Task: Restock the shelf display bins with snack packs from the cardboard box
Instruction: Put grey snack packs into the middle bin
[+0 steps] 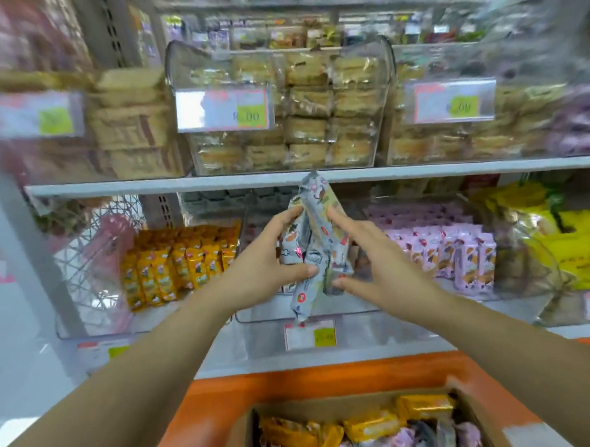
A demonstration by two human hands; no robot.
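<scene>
Head view is showing a bundle of grey packs [316,245] standing upright in the air, above the front edge of the lower shelf [239,353] and just in front of the middle bin [350,310].

The left hand [267,259] is gripping the bundle from its left side. Its fingers are curling over the upper part and its thumb is pressing on the front lower down. The right hand [383,265] is meeting the bundle from the right with fingers straight and spread. Its fingertips are touching the wrappers and its thumb is lying against the lower part, without wrapping round.

A price tag [310,335] is hanging on the front of the middle bin. Left of it on the same shelf, orange packs [179,261] are standing in rows, and a wire basket [107,247] is sitting near the shelf's left end. Right of the middle bin, pink packs [456,252] are standing in rows, with yellow packs [580,238] lying toward the shelf's right end.

On the upper shelf [426,170], clear bins are holding stacked tan packs [310,104], blurred here.

Below the forearms, the box [328,404] is lying open beside an orange ledge [279,373], holding a jumble of orange, pink and grey wrappers.
</scene>
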